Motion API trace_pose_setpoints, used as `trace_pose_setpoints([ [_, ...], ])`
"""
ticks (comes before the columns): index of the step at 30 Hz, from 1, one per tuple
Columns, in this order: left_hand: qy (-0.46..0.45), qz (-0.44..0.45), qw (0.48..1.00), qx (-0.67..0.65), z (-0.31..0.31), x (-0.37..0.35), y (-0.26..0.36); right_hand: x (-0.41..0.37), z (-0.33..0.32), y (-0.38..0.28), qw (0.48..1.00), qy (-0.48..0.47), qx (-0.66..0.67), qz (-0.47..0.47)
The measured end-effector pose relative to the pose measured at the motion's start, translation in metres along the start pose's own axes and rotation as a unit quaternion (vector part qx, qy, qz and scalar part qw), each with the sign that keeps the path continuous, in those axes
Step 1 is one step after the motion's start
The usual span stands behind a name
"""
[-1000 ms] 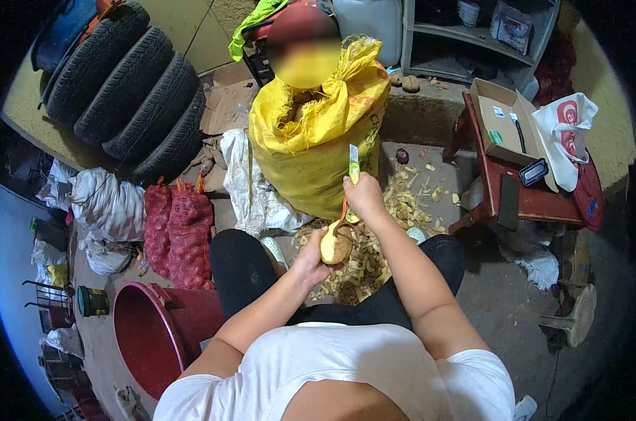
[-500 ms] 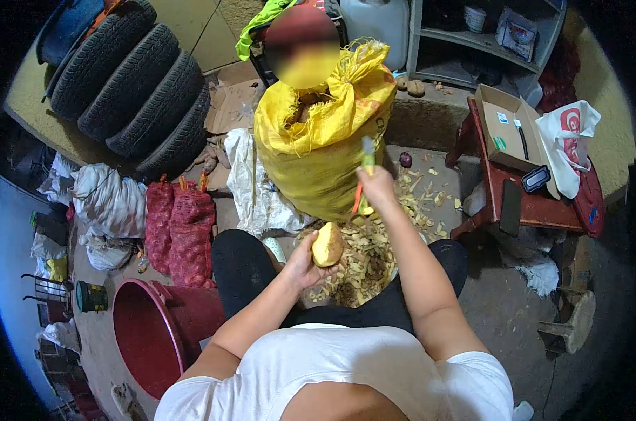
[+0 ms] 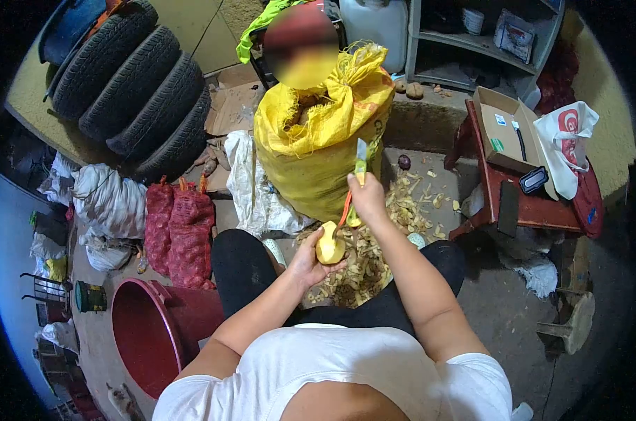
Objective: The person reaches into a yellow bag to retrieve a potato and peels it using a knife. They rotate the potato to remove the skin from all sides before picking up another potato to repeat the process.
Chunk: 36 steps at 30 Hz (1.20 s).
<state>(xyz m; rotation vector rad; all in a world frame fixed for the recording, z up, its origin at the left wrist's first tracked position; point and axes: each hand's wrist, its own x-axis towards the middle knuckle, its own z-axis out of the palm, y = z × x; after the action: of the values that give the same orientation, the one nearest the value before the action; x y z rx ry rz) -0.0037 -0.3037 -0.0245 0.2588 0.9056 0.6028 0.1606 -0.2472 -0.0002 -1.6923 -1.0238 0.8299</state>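
Note:
A pale yellow peeled potato (image 3: 330,244) rests in my left hand (image 3: 308,264), with my fingers wrapped round its left and lower sides. My right hand (image 3: 368,199) is closed round a peeler with an orange and green handle (image 3: 360,168), whose far end points up and away. The orange part reaches down close to the potato; whether it touches is hard to tell. Beneath both hands lies a heap of peelings (image 3: 360,270) on the floor between my legs. Just beyond stands a large open yellow sack (image 3: 311,165) holding brown potatoes.
A red tub (image 3: 146,337) stands at the left, near red mesh sacks (image 3: 192,228). Tyres (image 3: 132,91) lean behind them. On the right, a red table (image 3: 518,210) holds a cardboard box (image 3: 500,133) and a white bag. A shelf stands at the back.
My right hand has moved left and slightly down, bringing the peeler nearer the potato. The potato has turned in my left hand and shows more of its peeled side.

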Motion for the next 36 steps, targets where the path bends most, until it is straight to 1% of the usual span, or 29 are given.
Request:
trace_pose_setpoints([
  [2, 0.007, 0.0, 1.0, 0.007, 0.0, 0.004, -0.002, -0.013, 0.007, -0.001, 0.998, -0.012, -0.022, -0.064],
  [3, 0.028, -0.002, 1.0, 0.014, 0.004, 0.004, -0.003, -0.023, 0.004, -0.011, 0.997, -0.02, -0.033, -0.069],
  [4, 0.029, -0.002, 0.999, 0.014, 0.007, 0.002, -0.004, -0.022, 0.005, -0.01, 0.997, -0.02, -0.033, -0.069],
  [6, 0.016, -0.002, 0.999, 0.038, 0.01, 0.0, -0.006, -0.019, 0.009, -0.002, 0.992, 0.012, -0.088, -0.088],
  [7, 0.02, -0.022, 0.999, 0.017, 0.008, 0.001, -0.008, -0.013, 0.008, 0.002, 0.995, -0.008, -0.076, -0.061],
  [8, 0.02, -0.023, 0.999, 0.018, 0.007, -0.001, -0.008, -0.004, 0.007, 0.008, 0.995, -0.006, -0.075, -0.06],
  [10, -0.006, -0.057, 0.997, 0.058, 0.007, -0.007, -0.005, 0.017, 0.004, 0.025, 0.994, 0.02, -0.106, -0.009],
  [11, -0.025, -0.066, 0.996, 0.052, 0.004, -0.01, -0.005, 0.029, 0.003, 0.035, 0.988, 0.048, -0.143, 0.017],
  [13, -0.031, -0.061, 0.996, 0.054, 0.009, -0.018, -0.005, 0.048, -0.002, 0.053, 0.971, 0.09, -0.209, 0.07],
  [14, -0.036, -0.056, 0.996, 0.056, 0.011, -0.021, -0.004, 0.054, -0.004, 0.061, 0.97, 0.089, -0.214, 0.079],
  [15, -0.001, -0.038, 0.999, 0.009, 0.011, -0.018, -0.005, 0.054, -0.006, 0.058, 0.971, 0.081, -0.209, 0.079],
  [16, -0.001, -0.036, 0.999, 0.008, 0.004, -0.014, -0.003, 0.055, -0.006, 0.055, 0.973, 0.073, -0.204, 0.077],
  [17, -0.026, -0.025, 0.999, -0.008, -0.006, -0.008, 0.0, 0.054, -0.006, 0.052, 0.973, 0.072, -0.204, 0.075],
  [18, -0.052, -0.016, 0.998, -0.024, -0.011, -0.004, 0.001, 0.048, -0.009, 0.04, 0.986, 0.045, -0.147, 0.066],
  [19, 0.004, 0.0, 0.999, -0.044, -0.004, -0.006, 0.003, 0.042, -0.008, 0.032, 0.994, 0.017, -0.088, 0.057],
  [20, 0.003, 0.0, 0.999, -0.045, -0.003, -0.004, 0.004, 0.036, -0.004, 0.03, 0.997, 0.023, -0.061, 0.037],
  [22, 0.063, 0.025, 0.997, -0.03, -0.005, 0.001, 0.005, 0.018, 0.002, 0.013, 0.998, 0.04, -0.046, -0.014],
  [23, 0.042, 0.025, 0.999, -0.024, -0.01, 0.007, 0.005, 0.005, 0.001, 0.0, 0.999, 0.022, -0.038, -0.01],
  [24, 0.042, 0.025, 0.999, -0.025, -0.008, 0.008, 0.005, -0.001, 0.006, 0.0, 0.995, 0.043, -0.05, -0.072],
  [26, 0.074, 0.028, 0.996, -0.039, -0.004, 0.012, 0.003, -0.013, 0.012, -0.002, 0.993, 0.037, -0.035, -0.105],
  [27, 0.074, 0.028, 0.996, -0.04, -0.007, 0.015, 0.002, -0.018, 0.012, -0.004, 0.993, 0.036, -0.035, -0.105],
  [29, 0.045, 0.001, 0.998, -0.045, -0.014, 0.024, -0.001, -0.025, 0.013, -0.007, 0.989, 0.042, -0.029, -0.138],
  [30, 0.046, 0.001, 0.998, -0.045, -0.009, 0.021, -0.001, -0.027, 0.012, -0.01, 0.989, 0.042, -0.028, -0.137],
  [32, 0.066, 0.0, 0.997, -0.041, 0.002, 0.014, -0.003, -0.03, 0.01, -0.013, 0.985, 0.039, -0.105, -0.131],
  [36, 0.089, 0.003, 0.996, -0.025, 0.009, 0.012, -0.005, -0.029, 0.01, -0.013, 0.982, 0.041, -0.138, -0.124],
])
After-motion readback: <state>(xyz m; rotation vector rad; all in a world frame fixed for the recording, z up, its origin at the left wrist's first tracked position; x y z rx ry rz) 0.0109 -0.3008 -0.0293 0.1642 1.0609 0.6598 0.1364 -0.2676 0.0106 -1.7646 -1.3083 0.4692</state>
